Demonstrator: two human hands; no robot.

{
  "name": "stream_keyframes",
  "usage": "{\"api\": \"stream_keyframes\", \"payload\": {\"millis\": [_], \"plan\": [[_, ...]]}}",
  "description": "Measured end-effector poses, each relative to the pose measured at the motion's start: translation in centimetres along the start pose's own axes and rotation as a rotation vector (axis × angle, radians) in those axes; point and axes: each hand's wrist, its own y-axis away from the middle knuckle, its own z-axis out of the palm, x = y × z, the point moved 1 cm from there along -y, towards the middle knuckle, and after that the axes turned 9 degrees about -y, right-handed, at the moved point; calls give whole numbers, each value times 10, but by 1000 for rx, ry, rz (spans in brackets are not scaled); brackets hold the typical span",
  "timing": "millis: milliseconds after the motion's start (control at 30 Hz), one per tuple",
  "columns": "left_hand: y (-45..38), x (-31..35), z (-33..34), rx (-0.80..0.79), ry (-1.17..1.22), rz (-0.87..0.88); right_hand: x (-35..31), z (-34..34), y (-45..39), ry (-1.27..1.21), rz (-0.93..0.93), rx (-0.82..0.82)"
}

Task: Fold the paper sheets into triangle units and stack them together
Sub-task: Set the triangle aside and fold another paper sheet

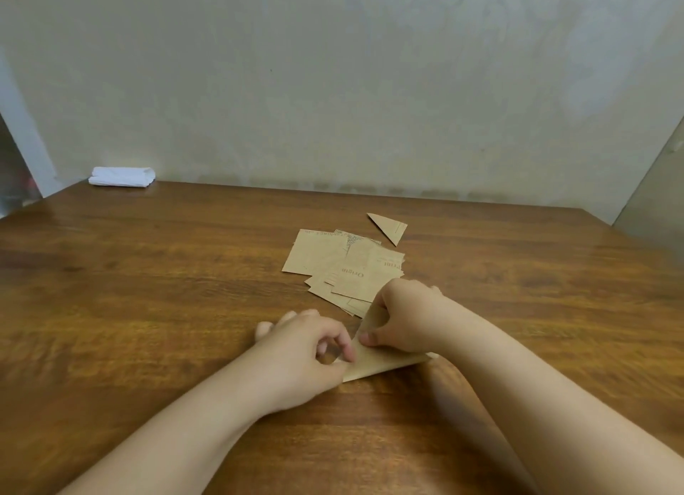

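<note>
Both hands pinched the tan kraft paper sheet [377,361] near table front: left hand [311,350] held corner, right hand [403,317] gripped top edge; best to align edges before creasing.

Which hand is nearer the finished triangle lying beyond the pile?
Right. The right hand sits just below the sheet pile, nearer the folded triangle; the left hand is lower and further left, pinching the sheet being folded.

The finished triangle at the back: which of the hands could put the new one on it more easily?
Probably the right hand. The finished triangle lies beyond it on the right; the left hand sits farther away. Both pinch the paper being folded.
</note>
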Motion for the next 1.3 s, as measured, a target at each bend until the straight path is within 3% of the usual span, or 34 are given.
{"api": "stream_keyframes", "payload": {"millis": [233,333,433,500,567,667,967,1067,1300], "plan": [[-2,-21,-1,-85,-54,90,-8,-1,1,118,98,16],[-2,-26,3,-67,-86,115,-6,0,9,136,106,119],[-3,-29,7,-50,-91,117,-2,10,33,-24,-146,369],[-3,-30,8,-39,-97,118,0,22,55,-140,-383,373],[-2,-29,8,-37,-85,110,3,38,73,-160,-508,298],[-2,-29,8,-35,-87,99,5,53,86,-122,-527,192],[-2,-31,9,-24,-105,98,8,48,90,80,-641,267],[-3,-32,9,-26,-90,101,1,43,84,22,-596,234],[-2,-30,8,-32,-104,102,-15,46,56,-188,-242,283]]}}
